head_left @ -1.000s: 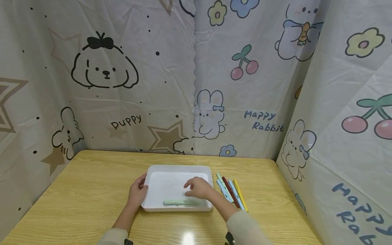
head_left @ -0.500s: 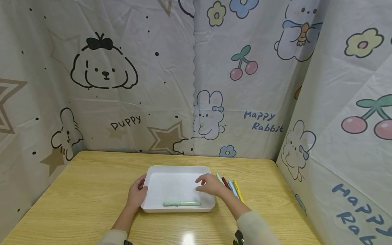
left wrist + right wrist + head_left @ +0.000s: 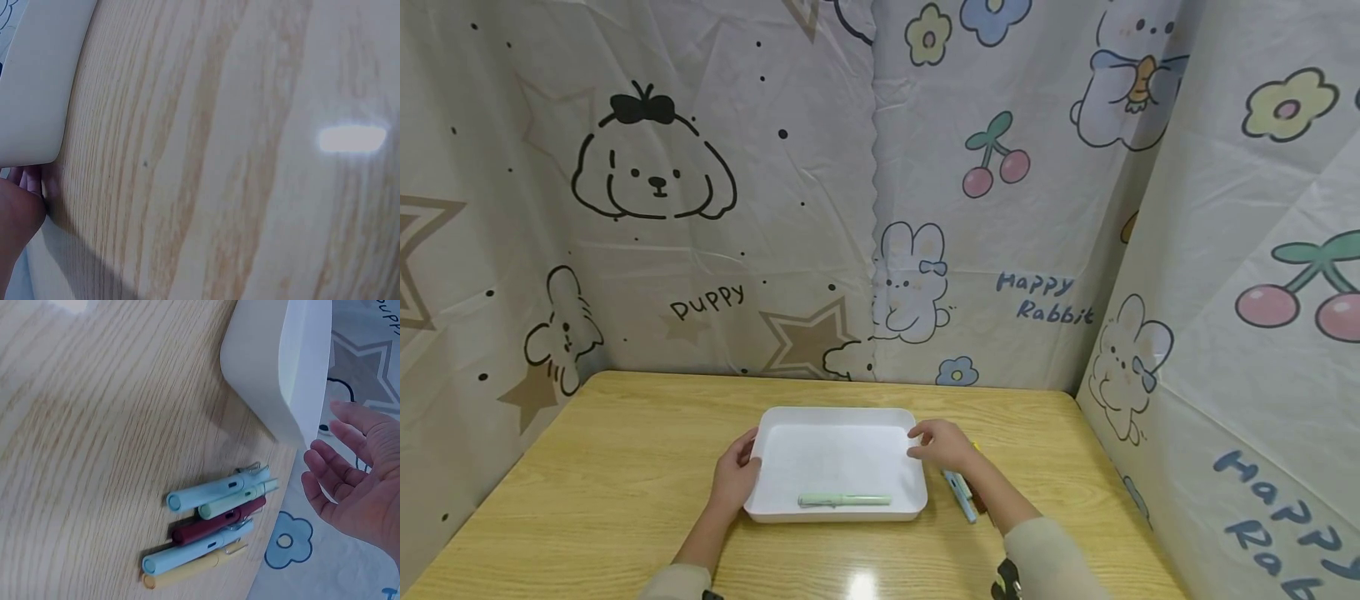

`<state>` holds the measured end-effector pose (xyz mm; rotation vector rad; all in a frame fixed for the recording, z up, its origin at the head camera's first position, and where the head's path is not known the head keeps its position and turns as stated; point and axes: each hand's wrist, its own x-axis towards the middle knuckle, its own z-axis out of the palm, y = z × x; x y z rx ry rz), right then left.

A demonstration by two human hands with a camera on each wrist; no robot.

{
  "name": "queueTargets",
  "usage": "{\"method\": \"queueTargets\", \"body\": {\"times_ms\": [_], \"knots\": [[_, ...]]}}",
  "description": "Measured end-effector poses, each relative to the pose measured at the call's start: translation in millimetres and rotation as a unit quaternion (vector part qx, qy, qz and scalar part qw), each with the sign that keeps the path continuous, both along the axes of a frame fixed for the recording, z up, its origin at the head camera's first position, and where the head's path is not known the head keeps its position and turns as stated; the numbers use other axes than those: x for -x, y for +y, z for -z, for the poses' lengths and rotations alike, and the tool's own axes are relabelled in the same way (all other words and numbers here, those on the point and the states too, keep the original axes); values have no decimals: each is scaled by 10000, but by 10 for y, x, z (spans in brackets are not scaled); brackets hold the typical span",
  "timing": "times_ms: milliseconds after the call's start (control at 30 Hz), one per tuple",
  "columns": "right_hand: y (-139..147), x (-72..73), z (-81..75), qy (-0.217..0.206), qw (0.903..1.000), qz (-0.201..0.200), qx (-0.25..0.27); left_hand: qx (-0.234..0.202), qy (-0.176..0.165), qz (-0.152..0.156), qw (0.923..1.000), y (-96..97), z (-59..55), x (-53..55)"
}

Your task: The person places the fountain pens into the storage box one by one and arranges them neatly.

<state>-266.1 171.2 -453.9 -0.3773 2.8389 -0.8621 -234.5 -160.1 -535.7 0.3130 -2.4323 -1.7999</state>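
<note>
A white tray [image 3: 842, 450] sits on the table, and a capped pale green pen [image 3: 844, 500] lies lengthwise along its near side. My left hand [image 3: 734, 475] holds the tray's left side, thumb at the rim; in the left wrist view only part of that hand [image 3: 20, 209] shows by the tray's corner. Over the tray's right rim is my right hand [image 3: 942, 443], fingers loosely bent and holding nothing. Beside the tray, in the right wrist view, lie two light blue pens [image 3: 209, 492], a green pen [image 3: 232, 501], a dark red pen [image 3: 209, 526] and a yellow pen [image 3: 187, 569].
The wooden table [image 3: 647, 442] meets a printed cloth [image 3: 805, 250] hung at the back and both sides. My right forearm [image 3: 1000, 492] partly covers the pens in the head view.
My right hand has moved right, from above the tray's middle to its right rim, uncovering the green pen inside. The left hand stays at the tray's left side.
</note>
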Motion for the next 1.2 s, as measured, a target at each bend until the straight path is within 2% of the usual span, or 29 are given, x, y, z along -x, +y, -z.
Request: {"method": "queueTargets", "body": {"times_ms": [200,800,1200], "knots": [[197,10,36,35,9994,262,202,4,-9,-23,10000,-3,10,7],[668,6,133,50,9940,1061,272,-10,54,-14,10000,-6,26,10],[903,-37,265,-113,9909,1319,238,-32,-17,-13,10000,-1,6,4]]}}
